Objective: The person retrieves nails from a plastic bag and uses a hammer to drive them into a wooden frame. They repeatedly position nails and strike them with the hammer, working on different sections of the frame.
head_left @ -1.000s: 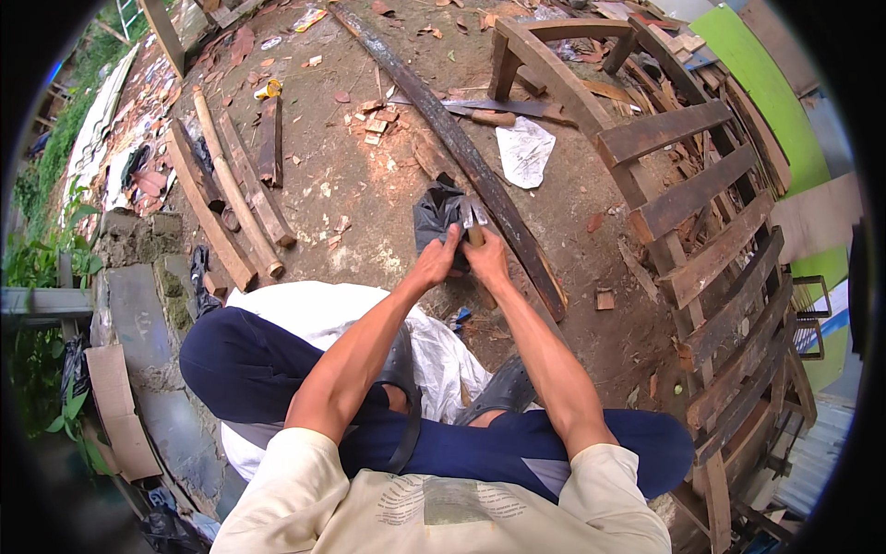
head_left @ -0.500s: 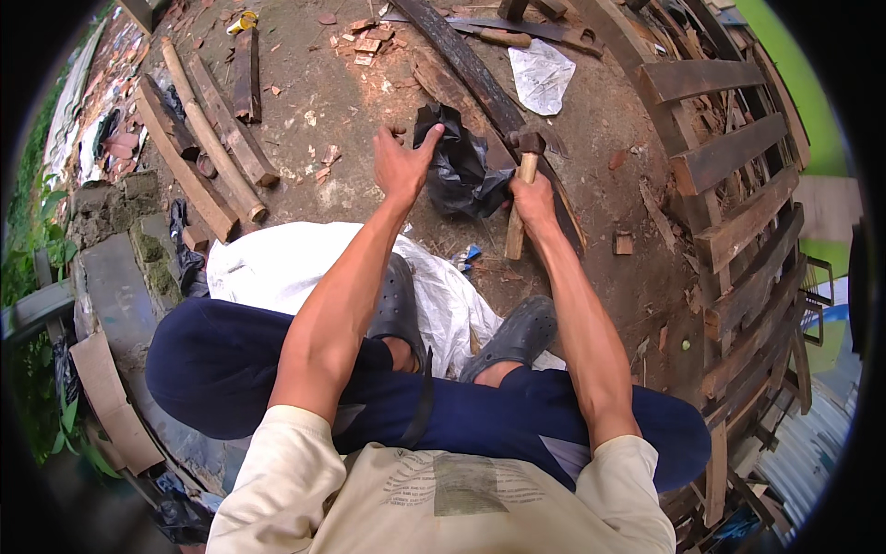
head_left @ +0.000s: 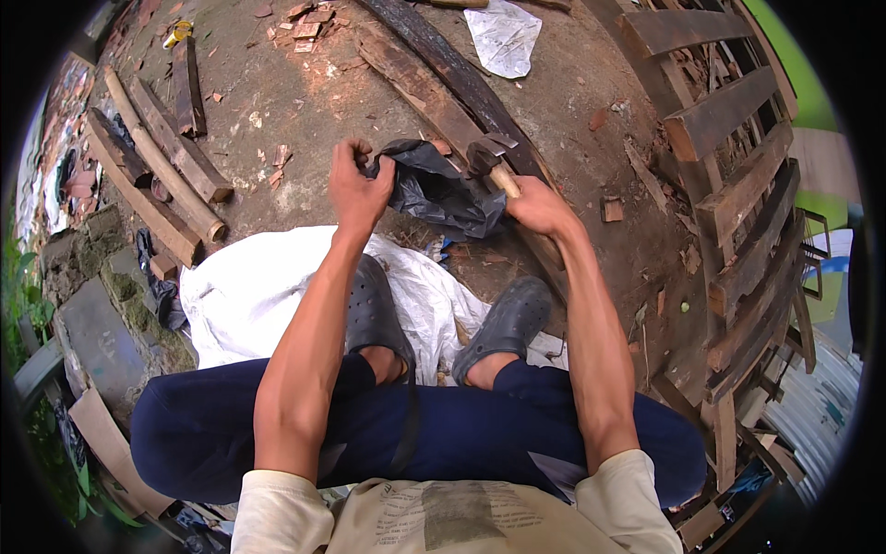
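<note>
A crumpled black plastic bag (head_left: 438, 189) is stretched between my two hands above the ground. My left hand (head_left: 362, 192) pinches its left edge between thumb and fingers. In my closed right hand (head_left: 544, 205) is a hammer (head_left: 504, 179), gripped by its wooden handle. The claw head tilts up and to the left, over the bag's right side. The bag's right edge meets the right hand, whose fingertips are mostly hidden. Below the bag, a white sack (head_left: 249, 286) lies spread on the ground by my feet.
Several wooden pieces (head_left: 171, 157) lie at the left. A dark long beam (head_left: 452, 74) and a brown plank (head_left: 415, 88) run beyond my hands. Slatted pallet wood (head_left: 729, 111) stands at the right. A white plastic scrap (head_left: 503, 37) and broken reddish chips (head_left: 309, 28) lie farther off.
The hammer has swung from nearly upright to a slant, its head now leaning left. The bag is pulled wider between my hands, and my left hand has moved left. The whole view has shifted.
</note>
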`<control>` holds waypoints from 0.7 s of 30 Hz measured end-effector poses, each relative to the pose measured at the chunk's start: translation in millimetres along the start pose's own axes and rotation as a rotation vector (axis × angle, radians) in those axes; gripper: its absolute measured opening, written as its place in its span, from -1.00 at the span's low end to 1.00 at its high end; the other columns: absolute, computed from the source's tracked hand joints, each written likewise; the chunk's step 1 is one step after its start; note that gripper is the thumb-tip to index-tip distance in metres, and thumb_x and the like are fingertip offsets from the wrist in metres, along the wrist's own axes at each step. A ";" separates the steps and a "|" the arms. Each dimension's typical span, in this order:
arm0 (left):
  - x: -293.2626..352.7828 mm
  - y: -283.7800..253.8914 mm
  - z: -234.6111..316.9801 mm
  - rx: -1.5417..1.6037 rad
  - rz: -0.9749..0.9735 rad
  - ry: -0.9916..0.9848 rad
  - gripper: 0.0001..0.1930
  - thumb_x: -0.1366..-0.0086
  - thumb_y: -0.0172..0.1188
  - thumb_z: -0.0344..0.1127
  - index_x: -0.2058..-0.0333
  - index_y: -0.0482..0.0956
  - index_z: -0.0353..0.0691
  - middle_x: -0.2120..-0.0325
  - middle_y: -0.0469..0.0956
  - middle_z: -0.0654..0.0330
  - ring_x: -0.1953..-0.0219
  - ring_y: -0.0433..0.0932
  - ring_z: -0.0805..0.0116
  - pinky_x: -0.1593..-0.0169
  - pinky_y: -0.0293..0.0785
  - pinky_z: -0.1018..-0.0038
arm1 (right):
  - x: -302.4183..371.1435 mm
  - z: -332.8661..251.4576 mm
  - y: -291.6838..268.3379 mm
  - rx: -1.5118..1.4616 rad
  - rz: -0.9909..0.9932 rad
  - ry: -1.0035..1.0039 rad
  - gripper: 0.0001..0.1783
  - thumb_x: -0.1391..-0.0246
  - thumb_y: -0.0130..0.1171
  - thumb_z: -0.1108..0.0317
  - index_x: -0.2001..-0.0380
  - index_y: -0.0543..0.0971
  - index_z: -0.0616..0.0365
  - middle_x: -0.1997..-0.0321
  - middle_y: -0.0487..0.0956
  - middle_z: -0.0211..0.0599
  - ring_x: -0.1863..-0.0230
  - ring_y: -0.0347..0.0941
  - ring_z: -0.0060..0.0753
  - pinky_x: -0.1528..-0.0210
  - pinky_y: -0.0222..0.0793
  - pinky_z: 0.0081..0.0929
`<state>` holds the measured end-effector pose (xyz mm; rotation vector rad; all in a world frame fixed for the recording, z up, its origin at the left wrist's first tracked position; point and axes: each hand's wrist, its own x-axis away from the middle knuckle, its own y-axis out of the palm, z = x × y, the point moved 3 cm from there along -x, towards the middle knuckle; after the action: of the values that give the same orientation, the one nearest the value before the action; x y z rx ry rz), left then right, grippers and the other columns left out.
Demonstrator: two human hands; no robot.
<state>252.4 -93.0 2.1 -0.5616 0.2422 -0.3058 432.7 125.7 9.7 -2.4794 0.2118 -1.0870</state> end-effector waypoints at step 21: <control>-5.8 -2.4 26.4 -0.228 -0.349 0.439 -0.60 -0.14 0.23 -0.40 0.00 0.64 -0.06 0.01 0.64 0.23 -0.23 0.45 0.15 -0.38 0.08 0.04 | -12.0 58.1 -49.1 0.401 0.600 0.261 -0.49 -0.12 0.31 0.00 0.02 0.62 0.16 0.09 0.66 0.03 0.02 0.58 0.15 -0.04 0.43 0.00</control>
<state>254.6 -80.1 25.9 -0.7606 0.6111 -0.7493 465.5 192.0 -11.9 -1.7459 0.6906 -1.0494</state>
